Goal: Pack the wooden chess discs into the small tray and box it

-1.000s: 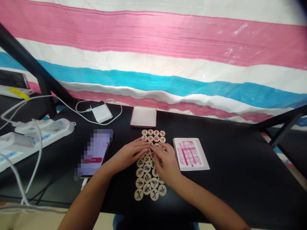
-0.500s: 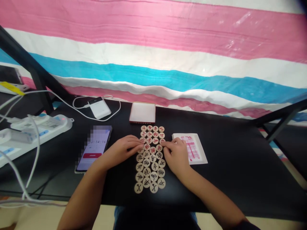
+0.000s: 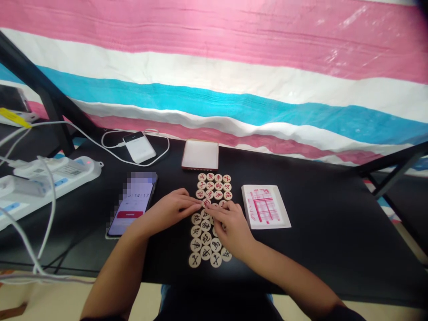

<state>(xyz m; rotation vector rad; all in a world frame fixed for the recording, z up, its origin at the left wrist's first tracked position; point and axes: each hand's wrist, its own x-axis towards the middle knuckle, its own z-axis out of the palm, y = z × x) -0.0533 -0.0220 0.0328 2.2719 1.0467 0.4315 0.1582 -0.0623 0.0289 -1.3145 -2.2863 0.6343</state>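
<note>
Nearest us on the black worktop (image 3: 321,236), round pieces with black marks (image 3: 206,238) lie in close rows, partly under our right hand (image 3: 236,228). Its fingers are bent and slightly spread; we cannot tell whether they hold a piece. Our left hand (image 3: 169,209) has its fingers loosely straight at the rows' left edge, gripping nothing we can see. A phone (image 3: 132,207) lies left of it; a white box with red lines (image 3: 266,207) lies right of our right hand. Farther on, red-marked pieces (image 3: 210,185) continue the rows toward a shallow box (image 3: 200,154).
</note>
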